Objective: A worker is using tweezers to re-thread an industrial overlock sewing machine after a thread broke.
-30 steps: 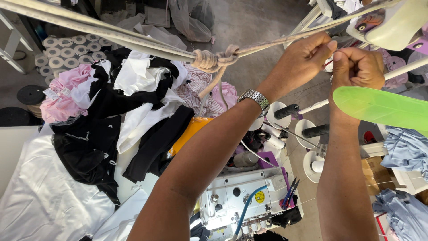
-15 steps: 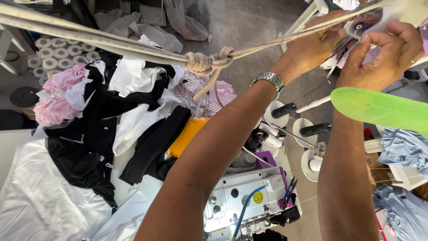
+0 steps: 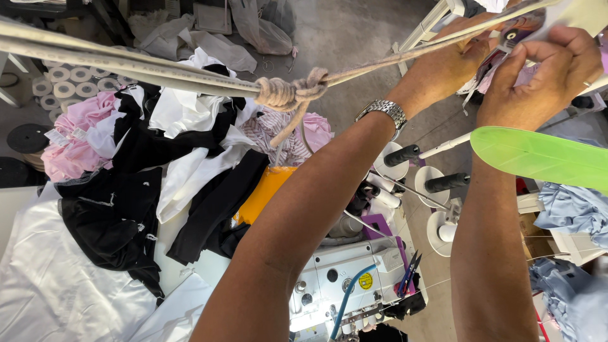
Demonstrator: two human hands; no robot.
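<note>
Both my arms reach up to a taut beige cord (image 3: 405,56) that runs across the top of the view and is knotted (image 3: 288,94) to a pale bar. My left hand (image 3: 446,66), with a metal watch (image 3: 383,111) on its wrist, is closed around the cord. My right hand (image 3: 538,79) pinches a small clip or tag (image 3: 510,39) with pink cloth hanging at the cord. A bright green flat plastic piece (image 3: 538,158) juts in just below my right wrist.
Below lies a heap of black, white and pink garments (image 3: 145,164) on a white table. A white sewing machine (image 3: 345,278) stands under my arms, with black thread cones (image 3: 402,154) on stands beside it. Blue cloth (image 3: 573,209) is piled at right.
Both hands have risen toward the upper right along the cord. My right hand has changed from a closed fist beside the cord to pinching the clip at it.
</note>
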